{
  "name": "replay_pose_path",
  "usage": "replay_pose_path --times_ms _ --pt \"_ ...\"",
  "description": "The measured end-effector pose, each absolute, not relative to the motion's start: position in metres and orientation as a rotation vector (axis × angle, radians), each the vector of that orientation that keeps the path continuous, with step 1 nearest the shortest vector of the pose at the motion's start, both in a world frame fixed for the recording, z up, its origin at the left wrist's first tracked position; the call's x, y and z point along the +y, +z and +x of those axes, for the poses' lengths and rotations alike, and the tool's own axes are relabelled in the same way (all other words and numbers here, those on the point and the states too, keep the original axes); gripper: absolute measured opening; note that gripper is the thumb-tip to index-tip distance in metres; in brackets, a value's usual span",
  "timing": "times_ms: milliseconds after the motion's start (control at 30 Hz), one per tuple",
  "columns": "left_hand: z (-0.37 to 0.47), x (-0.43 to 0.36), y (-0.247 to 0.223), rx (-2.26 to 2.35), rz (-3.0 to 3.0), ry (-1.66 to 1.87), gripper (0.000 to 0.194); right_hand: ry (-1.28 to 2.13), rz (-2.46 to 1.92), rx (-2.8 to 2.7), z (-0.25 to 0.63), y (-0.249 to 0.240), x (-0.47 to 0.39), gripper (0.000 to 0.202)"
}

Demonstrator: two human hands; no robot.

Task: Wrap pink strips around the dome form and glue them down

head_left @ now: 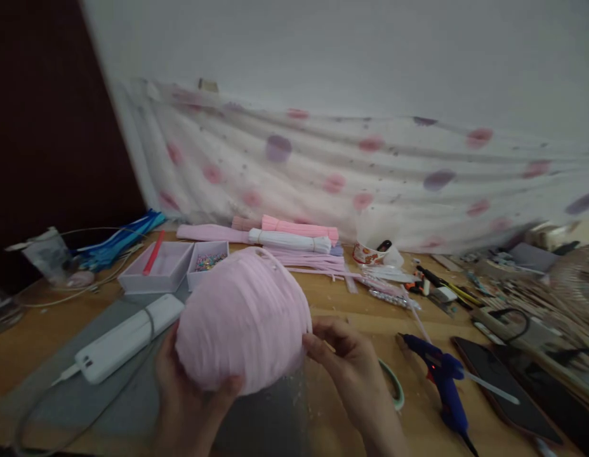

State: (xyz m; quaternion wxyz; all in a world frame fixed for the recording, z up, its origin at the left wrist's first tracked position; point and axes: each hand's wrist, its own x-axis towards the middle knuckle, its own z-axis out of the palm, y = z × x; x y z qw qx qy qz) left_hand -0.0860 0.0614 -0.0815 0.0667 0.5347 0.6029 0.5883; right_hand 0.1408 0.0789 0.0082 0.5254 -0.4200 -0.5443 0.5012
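A rounded, dome-like piece [247, 317] wound with rows of fuzzy light-pink pipe cleaner is held up over the desk. My left hand [192, 393] grips it from the lower left, thumb across its near side. At its right edge, the thumb and index finger of my right hand [349, 365] pinch a pink pipe cleaner [301, 295] that runs along the rim from the top. The underside of the piece is hidden. To the right of my right hand lies a blue hot glue gun [442, 374] with a red light and a glue stick in its back.
Bundles of pink and white pipe cleaners [289, 241] lie at the back. Two small boxes [156, 270] stand left, one with beads. A white power strip [127, 339] rests on a grey mat [132, 397]. Tape [397, 384], a phone [504, 387] and clutter are right.
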Motion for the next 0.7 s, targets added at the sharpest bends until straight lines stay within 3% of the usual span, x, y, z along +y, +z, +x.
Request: replay_pose_path --times_ms 167,400,567,700 --pt "-0.059 0.053 -0.050 1.545 1.273 1.805 0.076 1.530 -0.907 -1.114 0.138 0.003 0.070 0.033" --pt "-0.040 0.058 -0.033 1.639 1.406 1.734 0.062 1.610 -0.810 -0.881 0.136 -0.012 0.061 0.023" --pt "-0.029 0.027 -0.035 1.685 1.942 1.691 0.076 1.606 -0.786 -0.807 0.134 -0.016 0.056 0.025" --pt "-0.044 0.018 -0.032 1.816 1.669 1.723 0.057 1.587 -0.798 -0.701 0.132 -0.013 0.054 0.028"
